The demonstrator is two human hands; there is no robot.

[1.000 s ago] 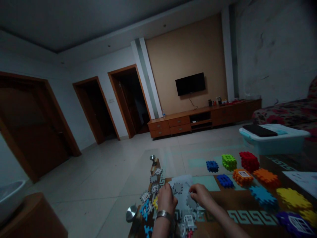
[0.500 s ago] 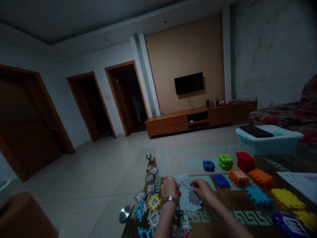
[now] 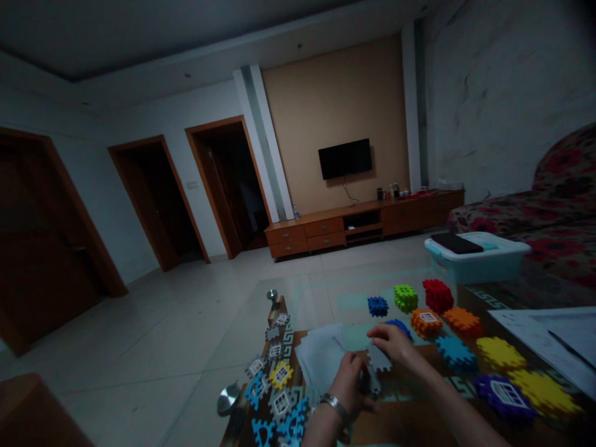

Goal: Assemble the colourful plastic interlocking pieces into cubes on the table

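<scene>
My right hand (image 3: 395,343) pinches the edge of a flat grey interlocking tile (image 3: 380,359) with toothed sides, above the glass table. Close by, my left hand (image 3: 348,383), with a metal band at the wrist, is curled around another grey tile (image 3: 374,383), mostly hidden by the fingers. White paper sheets (image 3: 321,355) lie left of the hands. Farther left are loose tiles, among them a yellow one with a white window insert (image 3: 281,375), a grey window tile (image 3: 281,403) and a light blue frame piece (image 3: 263,431).
Stacks of toothed tiles stand on the right: red (image 3: 437,295), green (image 3: 405,298), orange (image 3: 463,321), light blue (image 3: 456,353), yellow (image 3: 500,352) and purple (image 3: 488,394). Behind them is a lidded plastic box (image 3: 479,266) with a dark flat object (image 3: 456,243). A pen (image 3: 572,349) lies on paper at far right.
My left hand has moved right and nearer to me, off the paper and beside the right hand. The right hand's grey tile is now lifted off the paper. The view has shifted right.
</scene>
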